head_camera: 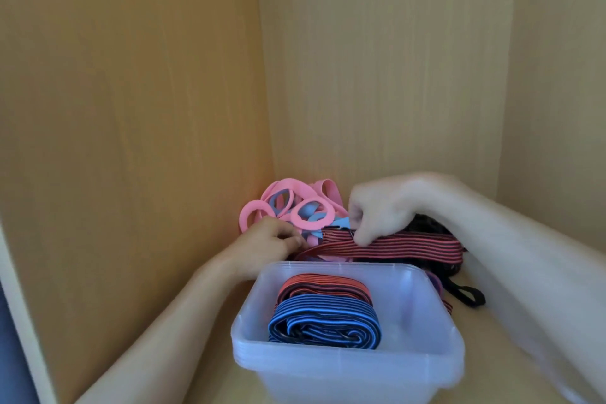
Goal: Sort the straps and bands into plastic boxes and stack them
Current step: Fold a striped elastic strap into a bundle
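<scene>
- Head view: the right hand (383, 207) is curled into a loose fist. Its thumb and fingertips pinch the top edge of a red-and-black striped strap (410, 248).
- From that pinch the strap runs flat and level out to the right, under the right wrist. To the left of the pinch it dips down towards the left hand (265, 246).
- The left hand lies just left of the pinch, knuckles up, with its fingers curled in at the strap's left end. Whether it actually grips the strap or only touches it cannot be told, as the fingertips are hidden.
- Directly below both hands, on the near side of the held strap, stands a clear plastic box (344, 367). Its rim shows several layered edges, like boxes nested together.
- Inside the box, beneath the pinch, are two folded straps. A red striped bundle (324, 287) lies at the back and a blue striped bundle (324, 321) sits in front of it, touching it.
- Behind the hands, in the corner, a heap of pink bands (278, 203) is mixed with blue bands (314, 218). The left hand's fingers are at its front edge.
- Under and right of the right wrist lies a black strap (465, 295), its loop end resting on the wooden shelf (492, 321) beside the box.
</scene>
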A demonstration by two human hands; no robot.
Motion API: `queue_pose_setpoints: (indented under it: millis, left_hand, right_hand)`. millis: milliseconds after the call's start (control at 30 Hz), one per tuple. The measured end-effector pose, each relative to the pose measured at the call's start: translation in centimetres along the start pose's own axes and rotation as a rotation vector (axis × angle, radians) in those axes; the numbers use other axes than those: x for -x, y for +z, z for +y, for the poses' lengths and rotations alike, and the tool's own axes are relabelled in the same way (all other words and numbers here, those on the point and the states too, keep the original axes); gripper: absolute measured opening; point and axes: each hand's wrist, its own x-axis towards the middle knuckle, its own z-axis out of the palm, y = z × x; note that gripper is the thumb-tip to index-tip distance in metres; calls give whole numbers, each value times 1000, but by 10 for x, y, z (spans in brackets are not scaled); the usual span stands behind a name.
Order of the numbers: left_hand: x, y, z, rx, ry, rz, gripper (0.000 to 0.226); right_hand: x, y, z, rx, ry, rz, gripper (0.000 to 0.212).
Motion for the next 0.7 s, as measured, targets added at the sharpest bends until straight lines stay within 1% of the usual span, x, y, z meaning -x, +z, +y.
queue_pose_setpoints:
  millis: [100,167,300,467,600,700]
  left_hand:
    - [0,2,0,67,-14,17,30]
    - [0,3,0,158,-25,39,31]
    - [-1,7,3,331,0,114,17]
    - [-3,5,7,333,45,225,13]
    - [1,3,14,489,45,248,15]
    - [2,4,19,581,32,241,11]
  right_hand:
    - [7,-14,12,-112,7,85,22]
    - [11,-20,19,-180,-11,104,20]
    - [17,-25,31,-281,-25,144,14]
    - [14,-27,42,-293,-12,229,10]
    - [12,-24,48,-302,4,292,11]
    - [9,-24,50,-305,-4,287,10]
